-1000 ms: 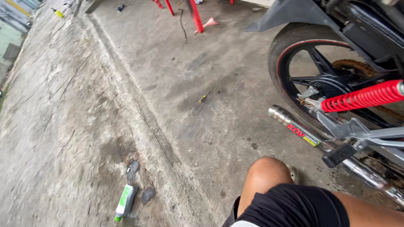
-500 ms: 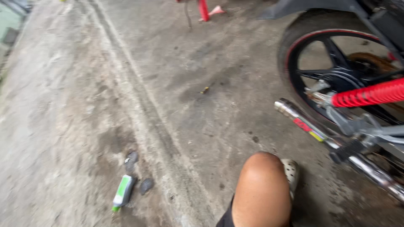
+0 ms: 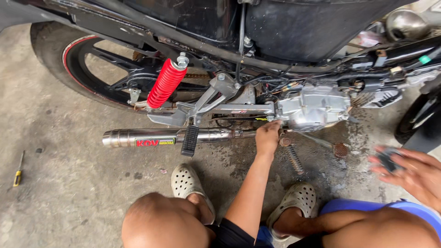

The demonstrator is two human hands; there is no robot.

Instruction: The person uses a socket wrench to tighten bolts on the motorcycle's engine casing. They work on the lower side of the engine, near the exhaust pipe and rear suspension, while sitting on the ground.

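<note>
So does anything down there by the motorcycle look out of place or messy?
Yes. A loose coil spring lies on the concrete beside a dark wet stain under the engine, near the left hand. A yellow-handled screwdriver lies alone far off to the side.

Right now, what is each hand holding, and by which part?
Right hand: a small dark object, blurred, across the fingers. Left hand reaches under the engine; its grip cannot be told.

You get soft, even daylight with faint shadows under the motorcycle, mild glare on the chrome exhaust pipe and dome at upper right, sharp focus mid-frame, and heavy motion blur on your right hand at the right edge.
</note>
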